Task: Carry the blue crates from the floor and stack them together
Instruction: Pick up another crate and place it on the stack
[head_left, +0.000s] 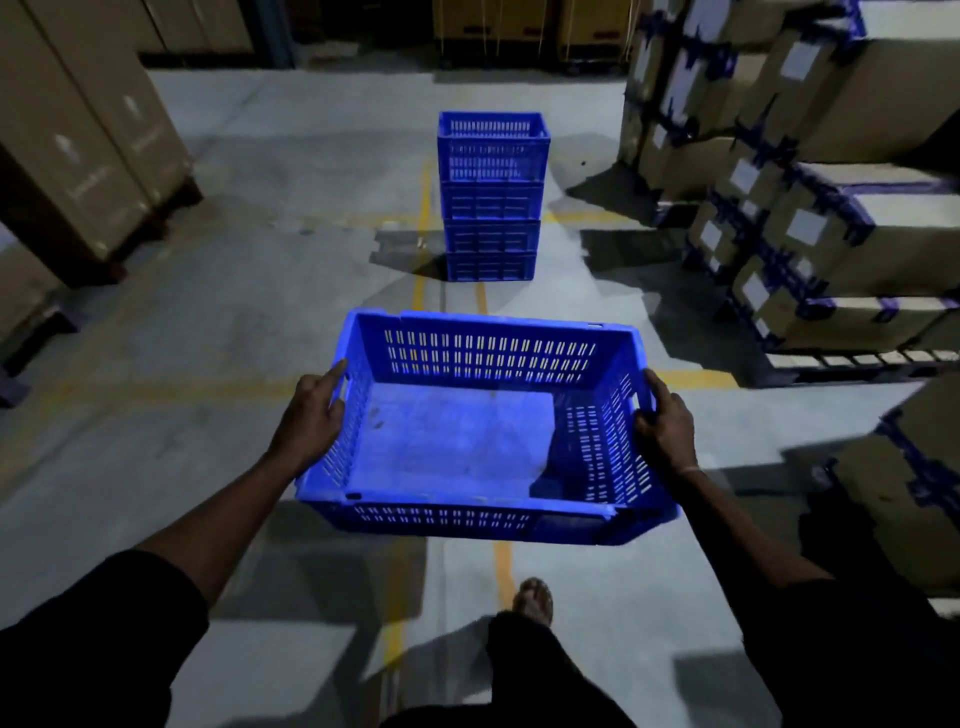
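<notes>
An empty blue slotted crate (457, 441) hangs in the air in front of me, above the floor. My left hand (311, 415) grips its left end wall at the handle slot, thumb along the rim. My right hand (665, 421) grips the right end wall the same way. Straight ahead on the floor stands a stack of several blue crates (491, 208), upright, a few steps beyond the carried crate.
Cardboard boxes (810, 218) with blue strapping are piled on pallets along the right. Tall brown cartons (88, 135) on a pallet stand at the left. Yellow lines (422, 208) run along the grey concrete floor toward the stack. My foot (532, 597) is on the floor below the crate.
</notes>
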